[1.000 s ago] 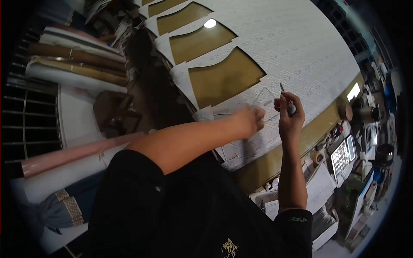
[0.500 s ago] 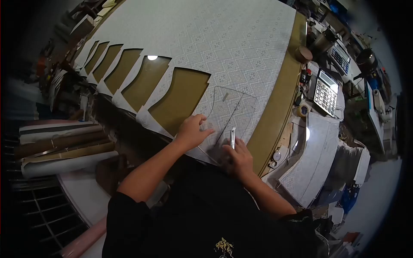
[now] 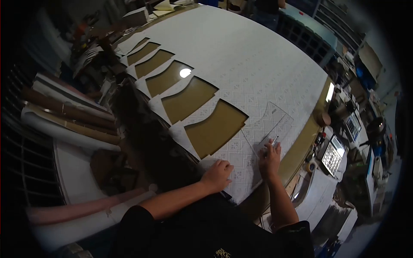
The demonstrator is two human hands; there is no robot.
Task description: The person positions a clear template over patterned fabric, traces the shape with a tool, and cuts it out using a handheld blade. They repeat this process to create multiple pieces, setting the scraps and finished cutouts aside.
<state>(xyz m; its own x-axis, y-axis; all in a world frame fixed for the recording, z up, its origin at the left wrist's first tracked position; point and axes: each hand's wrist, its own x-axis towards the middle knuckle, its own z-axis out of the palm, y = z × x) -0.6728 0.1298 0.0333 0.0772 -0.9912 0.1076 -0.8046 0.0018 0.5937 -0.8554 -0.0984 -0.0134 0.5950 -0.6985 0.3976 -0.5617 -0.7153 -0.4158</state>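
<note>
White patterned material (image 3: 232, 60) is spread over a large table, with several curved openings showing an olive-brown surface (image 3: 215, 129). My left hand (image 3: 218, 175) rests on the material near its front edge, fingers curled loosely and nothing visible in them. To its right, my right hand (image 3: 270, 161) is closed on a small silvery tool, whose tip (image 3: 275, 139) points up and away from me. Just beyond that hand lies a clear template (image 3: 282, 118) with a dark line across it.
A calculator (image 3: 333, 156), a tape roll (image 3: 309, 167) and a round brown object (image 3: 324, 118) lie along the right side. Rolls of material (image 3: 69, 124) are stacked at the left. Another person (image 3: 267, 10) stands beyond the table's far edge.
The view has turned, so the table appears shifted. My hands are farther apart; my left hand now rests nearer the front edge, and my right hand is beside the template's near end.
</note>
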